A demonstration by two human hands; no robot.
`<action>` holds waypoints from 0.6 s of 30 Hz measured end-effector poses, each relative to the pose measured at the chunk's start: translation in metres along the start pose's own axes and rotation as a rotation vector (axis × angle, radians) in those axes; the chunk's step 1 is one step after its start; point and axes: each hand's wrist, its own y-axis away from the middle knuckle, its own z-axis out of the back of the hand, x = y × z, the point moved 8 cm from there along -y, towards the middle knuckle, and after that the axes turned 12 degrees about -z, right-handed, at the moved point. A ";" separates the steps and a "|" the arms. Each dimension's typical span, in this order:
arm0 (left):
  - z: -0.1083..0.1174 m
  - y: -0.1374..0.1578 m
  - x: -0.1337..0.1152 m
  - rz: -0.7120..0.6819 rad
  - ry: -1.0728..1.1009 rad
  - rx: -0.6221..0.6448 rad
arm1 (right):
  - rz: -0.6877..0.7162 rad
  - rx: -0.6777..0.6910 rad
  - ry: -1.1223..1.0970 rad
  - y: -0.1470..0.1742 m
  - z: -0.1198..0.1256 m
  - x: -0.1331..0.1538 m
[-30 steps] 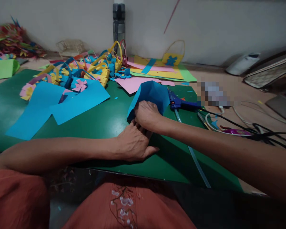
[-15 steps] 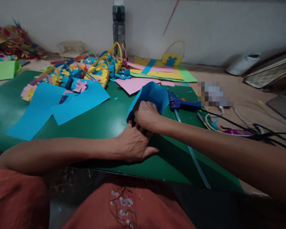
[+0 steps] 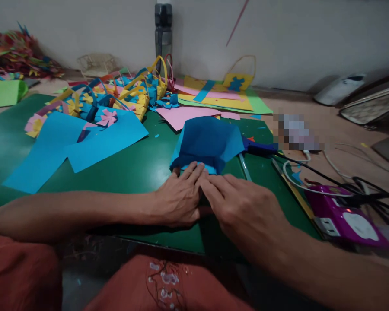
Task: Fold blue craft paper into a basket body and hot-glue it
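A folded blue paper [image 3: 210, 138] stands on the green mat, opening out like a pouch, with a crease along its near edge. My left hand [image 3: 181, 196] lies over that near edge, fingers stretched flat with their tips on the fold. Beside it, my right hand [image 3: 246, 207] has its fingers together and bent, tips at the same fold and close to the left fingertips. Its thumb is hidden. Behind the blue paper, a blue glue gun [image 3: 261, 148] shows only in part, with a clear glue stick [image 3: 244, 166] under it.
Flat blue paper sheets [image 3: 45, 151] lie left on the green mat [image 3: 123, 175]. Small paper baskets [image 3: 132, 101] crowd the back. Stacked coloured sheets [image 3: 259, 103] rest by the wall. A purple power strip [image 3: 346, 216] and black cables [image 3: 366, 196] are at right.
My right hand has come out of the blue paper's opening and moved down and right to the near edge. The paper now spreads wider to the right. My left hand stays nearly in place.
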 end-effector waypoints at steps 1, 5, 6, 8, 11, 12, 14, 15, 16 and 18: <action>0.001 0.001 0.001 0.017 -0.018 0.005 | -0.012 -0.035 -0.002 0.009 -0.003 -0.005; 0.003 0.002 0.002 0.043 -0.048 0.030 | -0.031 -0.032 -0.022 0.025 -0.024 -0.021; 0.003 0.002 0.002 0.042 -0.049 0.029 | -0.032 -0.032 -0.025 0.025 -0.026 -0.023; 0.004 0.002 0.001 0.032 -0.048 0.023 | -0.029 -0.037 -0.024 0.025 -0.029 -0.027; 0.004 0.001 0.001 0.024 -0.044 0.001 | -0.020 -0.029 0.005 0.024 -0.032 -0.030; 0.005 0.001 0.001 0.022 -0.045 -0.010 | -0.021 -0.013 0.024 0.024 -0.035 -0.030; 0.006 0.001 0.001 0.014 -0.053 -0.027 | -0.028 0.039 0.065 0.023 -0.043 -0.032; 0.007 0.001 0.001 0.009 -0.060 -0.030 | -0.032 0.072 0.081 0.022 -0.047 -0.032; 0.007 0.001 0.001 0.004 -0.067 -0.030 | -0.036 0.103 0.092 0.022 -0.051 -0.033; 0.008 0.001 0.001 -0.004 -0.083 -0.023 | -0.041 0.173 0.099 0.020 -0.057 -0.034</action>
